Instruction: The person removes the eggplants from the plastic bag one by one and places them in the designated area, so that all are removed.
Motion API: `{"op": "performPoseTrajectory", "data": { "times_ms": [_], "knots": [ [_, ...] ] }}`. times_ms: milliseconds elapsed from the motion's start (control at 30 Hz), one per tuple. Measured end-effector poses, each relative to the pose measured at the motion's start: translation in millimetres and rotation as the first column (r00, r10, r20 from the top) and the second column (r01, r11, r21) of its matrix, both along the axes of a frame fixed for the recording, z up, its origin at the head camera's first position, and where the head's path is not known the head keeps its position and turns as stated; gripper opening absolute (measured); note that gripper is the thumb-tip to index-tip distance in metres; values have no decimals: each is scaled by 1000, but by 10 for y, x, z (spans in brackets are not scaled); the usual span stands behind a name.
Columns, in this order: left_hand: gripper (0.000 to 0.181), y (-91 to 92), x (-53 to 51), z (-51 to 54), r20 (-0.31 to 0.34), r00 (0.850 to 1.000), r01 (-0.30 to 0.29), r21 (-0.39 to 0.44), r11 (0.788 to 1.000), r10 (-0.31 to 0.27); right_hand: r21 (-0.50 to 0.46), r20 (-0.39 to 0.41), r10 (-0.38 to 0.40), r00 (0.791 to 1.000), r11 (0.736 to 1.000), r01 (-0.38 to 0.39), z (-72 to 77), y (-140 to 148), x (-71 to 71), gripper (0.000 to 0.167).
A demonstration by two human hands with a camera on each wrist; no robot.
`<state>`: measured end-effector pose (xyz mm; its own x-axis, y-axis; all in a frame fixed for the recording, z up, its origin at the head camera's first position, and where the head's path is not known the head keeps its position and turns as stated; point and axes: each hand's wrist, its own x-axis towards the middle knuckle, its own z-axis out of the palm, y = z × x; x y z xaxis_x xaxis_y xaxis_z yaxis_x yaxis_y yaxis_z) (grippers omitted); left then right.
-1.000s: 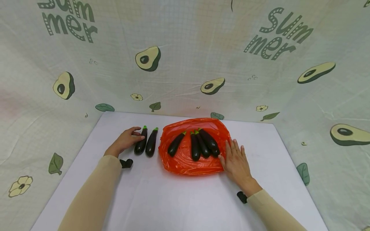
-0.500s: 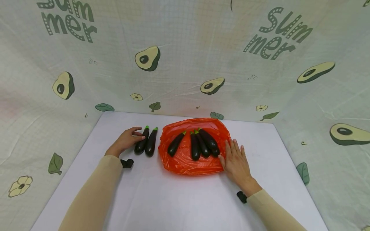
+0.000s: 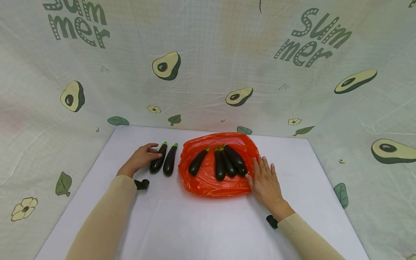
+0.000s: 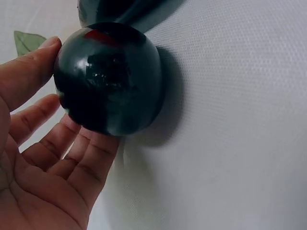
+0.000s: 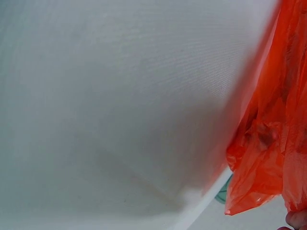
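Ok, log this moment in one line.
left hand: holds leftmost eggplant | right hand: at edge of red bag | inside: four eggplants

Reads "summer" twice on the pale cloth backdrop (image 3: 201,32), split "sum" over "mer": shows whole at right, gets clipped at top left.

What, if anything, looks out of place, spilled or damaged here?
Nothing looks spilled or damaged. Slightly odd: in the red bag, the leftmost eggplant lies alone, apart from the three bunched eggplants on the right.
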<state>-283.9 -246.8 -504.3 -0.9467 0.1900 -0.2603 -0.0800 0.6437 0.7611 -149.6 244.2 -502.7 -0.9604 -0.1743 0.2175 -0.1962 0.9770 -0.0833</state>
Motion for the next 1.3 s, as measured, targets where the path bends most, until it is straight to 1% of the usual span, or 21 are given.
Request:
{"op": "performPoseTrajectory", "data": {
  "times_ms": [233,333,467,633,767,833,933,1033,1133,1233,1300],
  "knots": [
    [73,50,41,37,10,1000,-4,-2,1000,4,-1,-5,6,1000,1000,-6,10,-8,5,79],
    [74,52,55,52,20,1000,-10,-10,1000,11,-3,3,3,1000,1000,-3,16,-14,3,79],
    [75,40,70,69,25,999,-20,3,1000,20,0,16,-2,1000,1000,2,23,-14,7,78],
    [76,16,69,94,6,1000,-27,29,999,27,-1,17,-2,1000,1000,2,23,-18,6,78],
    [75,-6,60,124,-18,999,-28,75,997,29,-1,18,-2,1000,1000,2,17,-26,-9,79],
    [75,-14,60,157,-36,999,-29,96,995,33,0,18,-2,1000,1000,2,16,-27,-10,79],
    [74,0,67,242,-74,996,-41,115,992,50,5,15,-3,1000,1000,2,13,-28,-11,78],
    [72,64,103,377,-120,991,-49,135,990,66,7,13,-2,1000,1000,2,12,-28,-10,78],
    [67,190,166,540,-159,985,-47,155,987,72,8,13,-2,1000,1000,2,13,-28,-9,79],
    [63,353,247,696,-190,980,-25,171,985,57,6,21,-4,1000,1000,4,18,-32,-6,79],
    [61,466,298,778,-202,978,-3,187,982,42,8,27,-6,1000,1000,6,25,-37,-7,79]
  ]
}}
